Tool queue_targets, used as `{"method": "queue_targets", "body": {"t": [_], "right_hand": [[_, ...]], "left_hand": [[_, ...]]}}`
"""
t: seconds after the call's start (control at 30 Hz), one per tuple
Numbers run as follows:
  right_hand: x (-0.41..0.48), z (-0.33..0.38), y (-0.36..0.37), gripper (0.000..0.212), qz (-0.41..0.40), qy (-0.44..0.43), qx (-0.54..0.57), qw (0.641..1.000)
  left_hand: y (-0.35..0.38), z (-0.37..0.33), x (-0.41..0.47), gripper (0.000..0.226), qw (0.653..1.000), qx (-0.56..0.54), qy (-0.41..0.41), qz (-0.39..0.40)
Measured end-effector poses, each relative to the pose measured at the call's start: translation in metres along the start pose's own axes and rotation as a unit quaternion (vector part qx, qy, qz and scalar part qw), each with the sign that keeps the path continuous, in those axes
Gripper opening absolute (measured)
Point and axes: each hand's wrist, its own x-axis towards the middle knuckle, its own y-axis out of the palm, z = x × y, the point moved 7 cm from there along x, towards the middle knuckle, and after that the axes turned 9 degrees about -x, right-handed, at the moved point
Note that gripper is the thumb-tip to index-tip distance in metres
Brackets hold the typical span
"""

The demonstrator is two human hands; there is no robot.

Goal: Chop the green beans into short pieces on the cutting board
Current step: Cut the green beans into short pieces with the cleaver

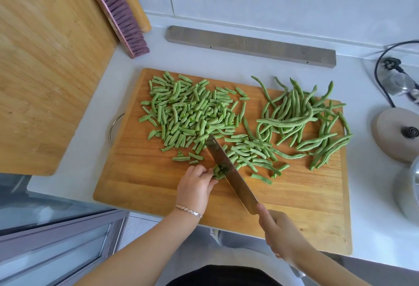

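Wooden cutting board (147, 183) at frame centre carries cut pieces (188, 113) upper left, whole green beans (294, 113) right; left grip (195, 187) pinches a bean bundle (218, 171), right grip (281, 233) clenches the knife (238, 183)

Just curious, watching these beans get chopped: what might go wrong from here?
1. The left hand has its fingers pinching a small bunch of beans right against the knife; a slip could nick them.
2. Some long uncut beans reach past the right edge of the cutting board and could slide onto the counter.
3. The cut pieces crowd the blade's tip, so some may get knocked about.
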Motion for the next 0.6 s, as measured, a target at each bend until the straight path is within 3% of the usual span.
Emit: {"method": "queue_targets", "body": {"t": [0.13, 0.37, 0.6], "right_hand": [[-0.006, 0.005, -0.012, 0.054, 0.036, 0.014, 0.107, 0.993], [-0.020, 0.006, -0.036, 0.054, 0.044, 0.001, 0.084, 0.996], [-0.025, -0.001, -0.017, 0.057, 0.086, 0.015, 0.013, 0.996]], "left_hand": [[0.003, -0.005, 0.012, 0.029, 0.999, -0.037, -0.021, -0.003], [-0.012, 0.016, 0.000, 0.054, 0.992, -0.022, -0.122, 0.001], [-0.018, 0.036, -0.017, 0.028, 0.976, -0.061, -0.209, 0.027]]}}
